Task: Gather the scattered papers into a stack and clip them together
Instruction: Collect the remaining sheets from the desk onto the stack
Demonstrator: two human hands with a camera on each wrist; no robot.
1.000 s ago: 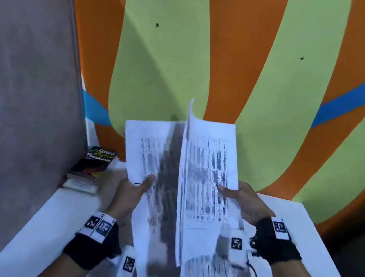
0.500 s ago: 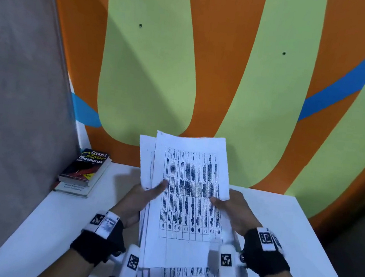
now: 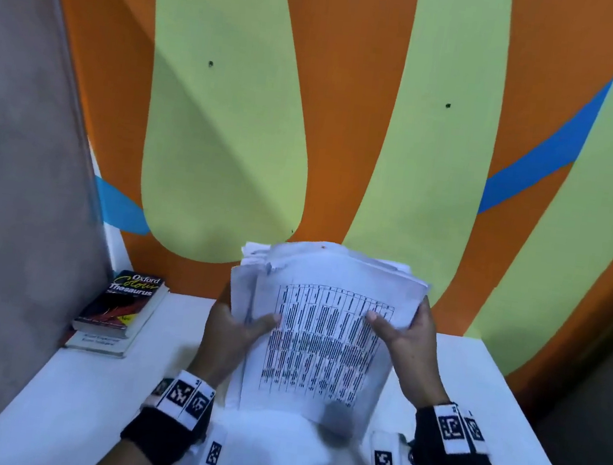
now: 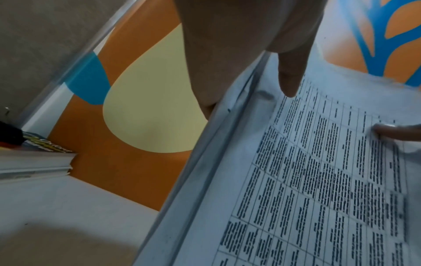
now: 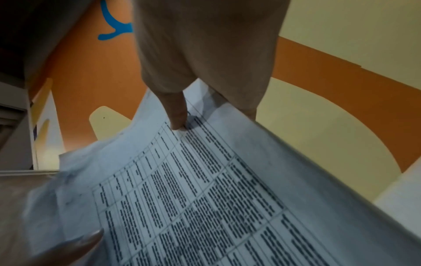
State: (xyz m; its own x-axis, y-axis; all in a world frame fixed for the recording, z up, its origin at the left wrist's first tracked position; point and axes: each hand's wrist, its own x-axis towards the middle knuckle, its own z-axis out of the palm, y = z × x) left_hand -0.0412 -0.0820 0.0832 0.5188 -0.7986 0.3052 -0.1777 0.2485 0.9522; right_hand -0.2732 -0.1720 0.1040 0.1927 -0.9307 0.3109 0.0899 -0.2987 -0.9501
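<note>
Wall (image 3: 349,121): painted orange with pale green lobes and blue bands; fills the upper part of the head view; two small dark dots on the green. Top cut off by the frame.

Grey panel (image 3: 16,158): along the left edge, plain, cut off at left and top.

Table (image 3: 84,398): white top, set against the wall; near edge and both front corners out of frame.

Stack of papers (image 3: 322,342): held upright above the middle of the table, tilted back toward the wall, between both hands. Front sheet printed with a ruled grid of dark text, too blurred to read. Sheets unevenly aligned, several edges fanned out at the upper left corner. Lower edge smeared by motion blur; contact with the table not determinable. Back sheets hidden behind the front one.

Books (image 3: 119,310): two stacked at the far left corner of the table, well apart from the papers; upper cover reads "Oxford Colour Thesaurus"; lower title illegible.

Left hand (image 3: 230,335): gripping the stack's left edge, thumb on the front sheet, fingers hidden behind.

Right hand (image 3: 405,345): gripping the right edge, thumb on the printed grid, fingers behind, out of sight.

Wrist bands (image 3: 453,439): black, with white marker tags, one on each wrist.
</note>
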